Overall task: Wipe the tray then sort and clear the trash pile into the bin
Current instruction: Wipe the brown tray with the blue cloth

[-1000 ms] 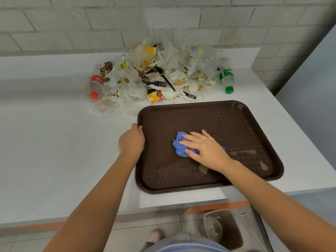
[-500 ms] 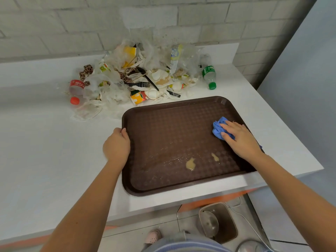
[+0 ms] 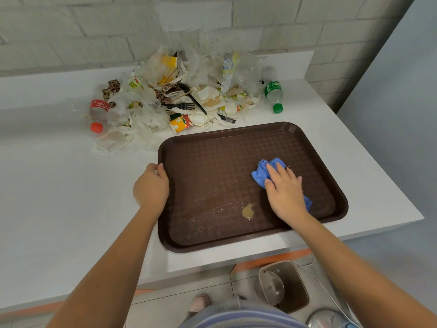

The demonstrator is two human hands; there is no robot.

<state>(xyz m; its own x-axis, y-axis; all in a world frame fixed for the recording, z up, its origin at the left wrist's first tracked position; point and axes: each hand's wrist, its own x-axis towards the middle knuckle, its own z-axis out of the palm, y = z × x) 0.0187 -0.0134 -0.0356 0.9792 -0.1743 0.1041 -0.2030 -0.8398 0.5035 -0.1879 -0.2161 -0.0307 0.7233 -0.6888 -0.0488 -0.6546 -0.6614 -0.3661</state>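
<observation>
A dark brown tray point(image 3: 212, 152) lies on the white counter, its near edge over the counter's front. My left hand point(image 3: 151, 187) grips the tray's left rim. My right hand point(image 3: 285, 190) presses flat on a crumpled blue cloth point(image 3: 261, 172) in the tray's right half. A tan blob of sauce point(image 3: 248, 211) and wet smears sit near the tray's middle front. Behind the tray spreads the trash pile point(image 3: 179, 95): crumpled plastic wrap, paper cups, a black fork, a red-capped bottle point(image 3: 98, 114) at its left. The bin point(image 3: 282, 286) stands on the floor below the counter.
A green-capped plastic bottle point(image 3: 274, 97) lies at the pile's right end. The brick wall closes off the back. The counter's right edge point(image 3: 378, 162) drops off beside a grey wall. A white cable runs past the bin on the floor.
My right hand slid the blue cloth from the tray's middle to its right edge, then back inward. The sauce spot near the right is gone. My left hand stayed on the rim.
</observation>
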